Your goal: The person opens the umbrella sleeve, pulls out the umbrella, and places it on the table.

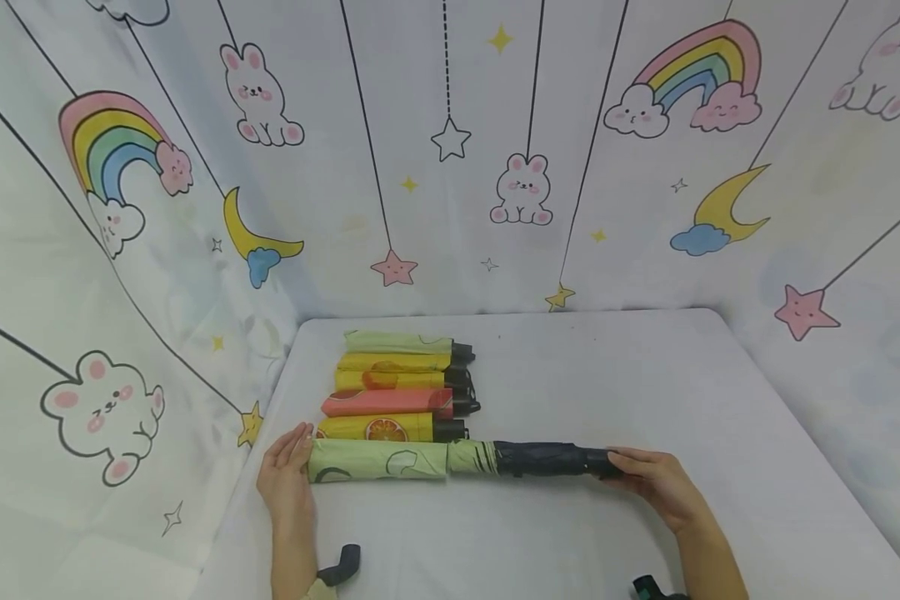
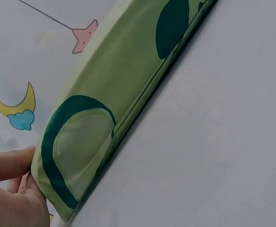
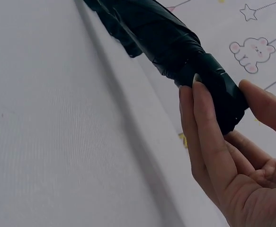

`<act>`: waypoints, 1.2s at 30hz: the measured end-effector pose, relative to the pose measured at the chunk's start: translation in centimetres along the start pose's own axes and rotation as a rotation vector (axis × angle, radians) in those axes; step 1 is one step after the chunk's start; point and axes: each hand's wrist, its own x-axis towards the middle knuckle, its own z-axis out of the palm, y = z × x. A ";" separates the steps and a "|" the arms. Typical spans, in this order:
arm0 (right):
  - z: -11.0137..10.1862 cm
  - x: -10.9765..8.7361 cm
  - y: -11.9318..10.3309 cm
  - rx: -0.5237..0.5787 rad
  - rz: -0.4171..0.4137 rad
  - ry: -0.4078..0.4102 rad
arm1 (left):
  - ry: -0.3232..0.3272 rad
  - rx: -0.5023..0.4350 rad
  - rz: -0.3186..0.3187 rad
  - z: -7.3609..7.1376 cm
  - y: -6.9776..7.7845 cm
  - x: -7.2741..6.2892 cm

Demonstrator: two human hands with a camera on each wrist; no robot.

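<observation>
A folded umbrella (image 1: 540, 458) with a black handle end lies level across the front of the table, partly inside a light green cover (image 1: 375, 460) with a dark green pattern. At the cover's far left end, my left hand (image 1: 287, 467) pinches the fabric between thumb and fingers, as the left wrist view also shows on the green cover (image 2: 95, 113). My right hand (image 1: 656, 483) holds the black handle (image 3: 218, 94) at the opposite end, thumb on one side and fingers on the other. Some dark folded canopy is exposed between cover and handle.
Behind the held umbrella lies a row of several covered folded umbrellas, among them a green one (image 1: 397, 342), a red one (image 1: 386, 403) and a yellow one with orange slices (image 1: 375, 427). The white table (image 1: 607, 367) meets patterned cloth walls (image 1: 450, 208) at the back and sides.
</observation>
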 end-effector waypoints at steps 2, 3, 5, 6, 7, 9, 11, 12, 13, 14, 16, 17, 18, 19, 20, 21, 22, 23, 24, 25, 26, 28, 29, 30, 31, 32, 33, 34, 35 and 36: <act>-0.3 0.0 0.1 -0.005 0.005 -0.010 | -0.001 0.003 -0.001 0.0 0.0 0.0; -0.5 0.0 0.2 -0.005 0.007 -0.016 | -0.003 0.008 -0.002 0.0 0.0 0.0; -0.9 -0.1 0.3 -0.009 0.008 -0.029 | -0.007 0.017 -0.005 0.0 0.0 0.0; -1.0 -0.1 0.3 -0.009 0.010 -0.033 | -0.010 0.021 -0.007 0.0 0.0 0.0; -1.2 -0.1 0.3 -0.011 0.009 -0.039 | -0.010 0.024 -0.007 0.0 0.0 0.0; -1.5 -0.1 0.4 -0.012 0.012 -0.045 | -0.011 0.031 -0.007 0.0 0.0 0.0; -1.7 -0.1 0.5 -0.014 0.014 -0.040 | -0.011 0.029 -0.005 0.0 0.0 0.0; -1.9 -0.1 0.6 -0.014 0.017 -0.034 | -0.011 0.026 -0.005 -0.1 0.0 0.0; -2.0 -0.1 0.6 -0.015 0.019 -0.031 | -0.011 0.021 -0.005 -0.1 0.0 0.0; -2.0 -0.1 0.6 -0.014 0.021 -0.024 | -0.011 0.018 -0.005 -0.1 0.0 0.0; -2.2 -0.1 0.7 -0.020 0.021 -0.021 | -0.012 0.011 -0.005 -0.2 -0.1 0.1; -2.3 -0.1 0.7 -0.025 0.021 -0.025 | -0.015 0.011 -0.007 -0.2 -0.1 0.2; -2.4 -0.1 0.7 -0.031 0.022 -0.029 | -0.016 0.010 -0.009 -0.2 -0.2 0.2; -2.4 -0.1 0.8 -0.039 0.021 -0.036 | -0.016 0.012 -0.008 -0.2 -0.2 0.2; -2.5 -0.1 0.8 -0.046 0.021 -0.042 | -0.017 0.015 -0.008 -0.3 -0.2 0.3; -2.6 -0.1 0.8 -0.057 0.020 -0.049 | -0.019 0.017 -0.008 -0.3 -0.2 0.3; -2.6 0.0 0.8 -0.069 0.020 -0.053 | -0.022 0.021 -0.007 -0.3 -0.2 0.3; -2.6 0.0 0.9 -0.082 0.022 -0.049 | -0.024 0.023 -0.007 -0.3 -0.3 0.3; -2.7 0.0 0.9 -0.100 0.027 -0.042 | -0.023 0.020 -0.006 -0.3 -0.3 0.3; -2.6 0.0 0.9 -0.118 0.029 -0.034 | -0.023 0.018 -0.006 -0.3 -0.3 0.3; -2.6 0.0 0.9 -0.137 0.031 -0.026 | -0.023 0.015 -0.006 -0.3 -0.3 0.3; -2.5 0.0 1.0 -0.172 0.033 -0.011 | -0.024 0.018 -0.004 -0.3 -0.3 0.3; -2.4 0.0 1.0 -0.188 0.029 -0.010 | -0.023 0.019 -0.004 -0.4 -0.3 0.3; -2.4 0.0 1.0 -0.204 0.019 -0.020 | -0.021 0.018 -0.004 -0.4 -0.3 0.3; -2.3 0.0 1.0 -0.215 0.009 -0.028 | -0.022 0.024 -0.005 -0.4 -0.3 0.3; -2.3 0.0 1.1 -0.219 0.003 -0.028 | -0.022 0.033 -0.004 -0.4 -0.3 0.2; -2.3 -0.1 1.1 -0.224 0.000 -0.030 | -0.023 0.044 -0.004 -0.4 -0.3 0.2; -2.3 -0.1 1.2 -0.228 -0.002 -0.032 | -0.022 0.051 -0.007 -0.4 -0.3 0.2; -2.3 -0.1 1.2 -0.234 -0.003 -0.035 | -0.021 0.057 -0.009 -0.4 -0.3 0.3; -2.3 -0.1 1.2 -0.236 -0.001 -0.032 | -0.021 0.063 -0.012 -0.4 -0.3 0.3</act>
